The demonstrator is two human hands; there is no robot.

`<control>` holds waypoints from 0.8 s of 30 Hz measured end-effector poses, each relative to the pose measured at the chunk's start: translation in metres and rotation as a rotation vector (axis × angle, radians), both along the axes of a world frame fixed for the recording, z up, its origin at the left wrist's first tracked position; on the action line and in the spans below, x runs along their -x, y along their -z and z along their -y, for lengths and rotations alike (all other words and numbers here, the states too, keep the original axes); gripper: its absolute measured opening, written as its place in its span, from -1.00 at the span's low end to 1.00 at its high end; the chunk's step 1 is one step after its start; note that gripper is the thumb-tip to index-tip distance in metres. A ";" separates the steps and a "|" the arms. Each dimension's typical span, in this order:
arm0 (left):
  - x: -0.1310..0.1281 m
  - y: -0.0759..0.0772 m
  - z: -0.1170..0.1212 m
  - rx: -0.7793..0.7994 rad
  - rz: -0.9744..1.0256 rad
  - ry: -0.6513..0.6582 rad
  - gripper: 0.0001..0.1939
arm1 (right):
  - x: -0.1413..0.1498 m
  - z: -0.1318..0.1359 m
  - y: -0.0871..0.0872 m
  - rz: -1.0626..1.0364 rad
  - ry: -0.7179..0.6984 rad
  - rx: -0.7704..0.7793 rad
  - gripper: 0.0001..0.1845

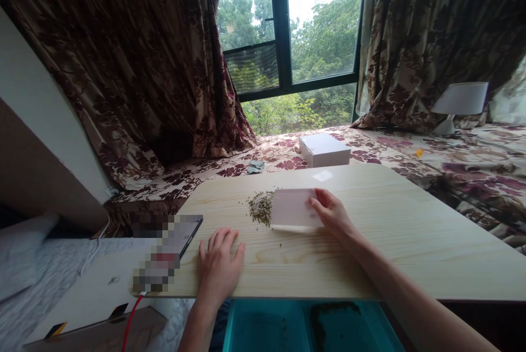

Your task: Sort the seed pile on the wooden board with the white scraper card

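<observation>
My right hand (331, 210) grips the right end of a flat, whitish rectangular plastic piece (293, 208), tilted over the wooden table. Its left edge meets a small heap of greenish-brown beans or seeds (260, 207), mixed with some white grains; whether it is a sheet or a shallow container I cannot tell. A few loose seeds lie around the heap. My left hand (221, 256) lies flat on the table top with its fingers stretched out, holding nothing, just below and left of the heap.
The light wooden table (411, 231) carries a phone-like device (191, 234) with a red cable (130, 322) at its left. A turquoise two-part bin (267, 330) sits below the front edge. Behind stand a white box (324, 149) and a lamp (460, 98).
</observation>
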State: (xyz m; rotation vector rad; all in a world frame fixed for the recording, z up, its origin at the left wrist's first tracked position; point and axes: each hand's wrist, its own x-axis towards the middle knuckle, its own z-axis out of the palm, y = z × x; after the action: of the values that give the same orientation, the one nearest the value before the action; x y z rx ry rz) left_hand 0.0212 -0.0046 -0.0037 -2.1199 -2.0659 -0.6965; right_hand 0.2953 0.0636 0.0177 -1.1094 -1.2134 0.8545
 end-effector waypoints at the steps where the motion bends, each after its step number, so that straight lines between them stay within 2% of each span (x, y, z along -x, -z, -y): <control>1: 0.000 0.000 0.000 0.002 0.003 0.000 -0.70 | 0.000 0.000 0.000 0.000 -0.005 0.003 -0.68; 14: 0.000 -0.003 0.001 0.019 0.035 0.004 -0.69 | -0.002 0.004 -0.005 -0.015 0.004 0.032 -0.68; 24: 0.000 -0.001 0.001 0.007 0.034 0.002 -0.70 | 0.004 0.004 -0.002 0.012 -0.077 -0.008 -0.72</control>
State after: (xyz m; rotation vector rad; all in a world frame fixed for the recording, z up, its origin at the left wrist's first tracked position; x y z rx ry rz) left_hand 0.0212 -0.0052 -0.0025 -2.1286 -2.0859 -0.7314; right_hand 0.2916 0.0598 0.0201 -1.0684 -1.2751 0.9024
